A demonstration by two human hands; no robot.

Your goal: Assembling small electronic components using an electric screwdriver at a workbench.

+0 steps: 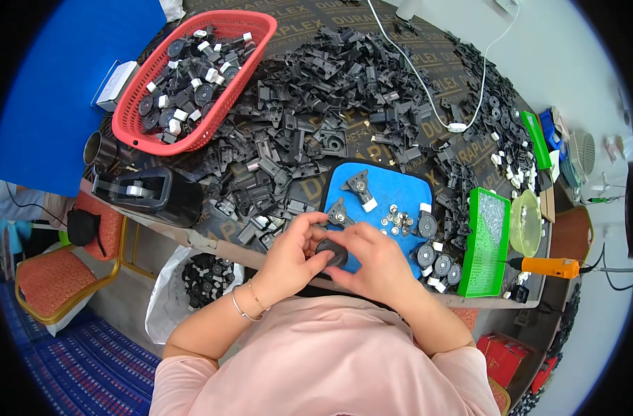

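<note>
In front of my body, both hands hold a round black disc-like part [332, 255] between them. My left hand [297, 251], with bracelets on its wrist, pinches it from the left side. The fingers of my right hand [372, 260] close on it from the right. Beneath and beyond my hands lies a blue mat [393, 182] with a dark rim. On it are a black bracket with a white tab [360, 188], a second black bracket [339, 213] by my left fingertips, and several small round metal pieces [397, 220]. Black wheels with white tabs [427, 225] sit at its right edge.
A red basket [271, 28] of black and white parts stands far left, near a black tape dispenser [157, 194]. Loose black brackets [316, 90] cover the table's back. To the right are a green tray [472, 267], a yellowish bowl [526, 225] and an orange electric screwdriver [551, 267].
</note>
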